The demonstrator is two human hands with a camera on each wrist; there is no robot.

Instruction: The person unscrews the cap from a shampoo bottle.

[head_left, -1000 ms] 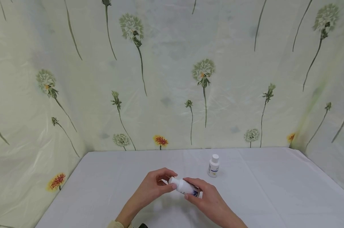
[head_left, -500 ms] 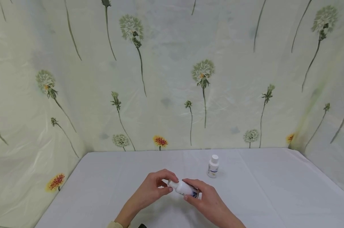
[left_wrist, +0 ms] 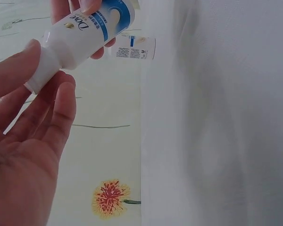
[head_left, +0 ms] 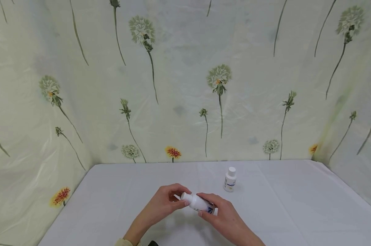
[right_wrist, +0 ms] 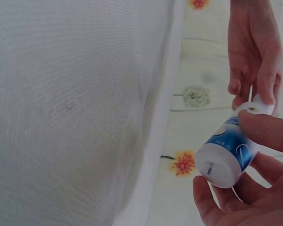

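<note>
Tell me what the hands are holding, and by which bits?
A white Dove bottle: the left hand pinches its cap, the right hand grips its body.

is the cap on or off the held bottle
On: the cap meets the bottle without visible gap, left hand pinching it; tightness, cannot tell.

Dandelion-print sheeting [head_left: 179, 85] on 3 sides, white cloth-covered table [head_left: 271, 198] between.
</note>
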